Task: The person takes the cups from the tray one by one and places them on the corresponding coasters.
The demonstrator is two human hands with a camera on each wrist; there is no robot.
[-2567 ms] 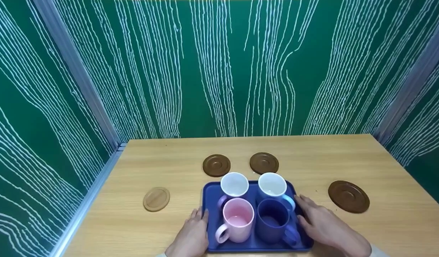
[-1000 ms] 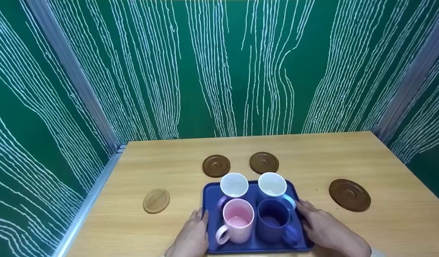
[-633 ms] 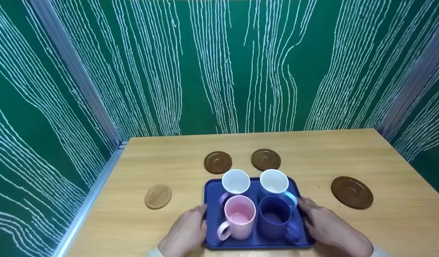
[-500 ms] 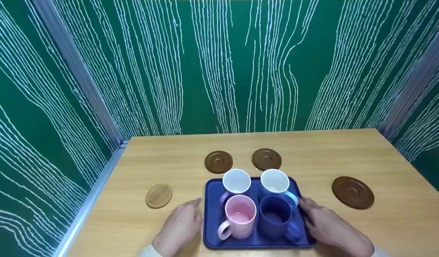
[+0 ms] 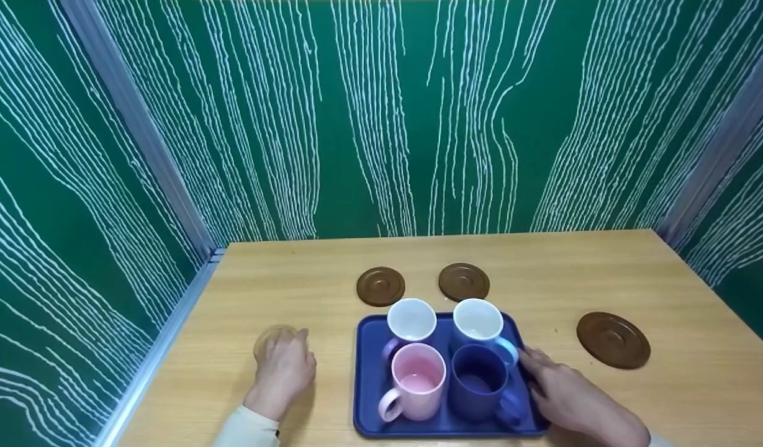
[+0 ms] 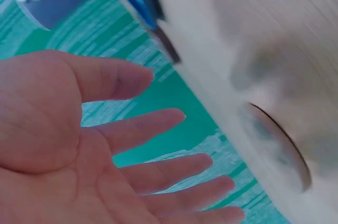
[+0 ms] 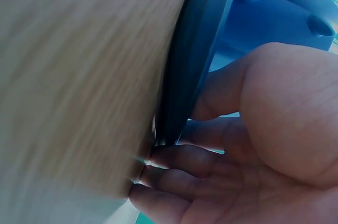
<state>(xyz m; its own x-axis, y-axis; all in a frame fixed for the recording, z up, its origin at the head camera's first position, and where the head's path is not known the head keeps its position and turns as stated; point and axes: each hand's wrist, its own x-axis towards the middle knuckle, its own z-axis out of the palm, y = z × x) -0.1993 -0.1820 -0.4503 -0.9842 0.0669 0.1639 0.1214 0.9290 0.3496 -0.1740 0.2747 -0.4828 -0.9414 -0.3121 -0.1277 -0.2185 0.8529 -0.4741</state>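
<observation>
My left hand [image 5: 283, 366] hovers over the light wooden coaster [image 5: 263, 341] at the left, hiding much of it in the head view. The left wrist view has its fingers spread and straight, apart from the coaster [image 6: 280, 147]. A dark blue tray [image 5: 372, 372] rests on the table before me. It carries a pink mug [image 5: 412, 397], a navy mug [image 5: 474, 397] and two white-lined mugs behind, one with a purple handle [image 5: 392, 349], one with a light blue handle [image 5: 508, 351]. Against the tray's right edge lies my right hand [image 5: 567, 394], thumb at the rim, fingers nearly straight.
Two dark brown coasters, a left one [image 5: 381, 286] and a right one [image 5: 464, 282], lie just behind the tray. Farther right is a larger dark brown coaster [image 5: 613, 339]. Green walls with white lines surround the wooden table [image 5: 319, 267].
My left hand has left the tray's left edge and moved left, over the light coaster. The right hand stays at the tray's right side, and the tray with its mugs keeps its place.
</observation>
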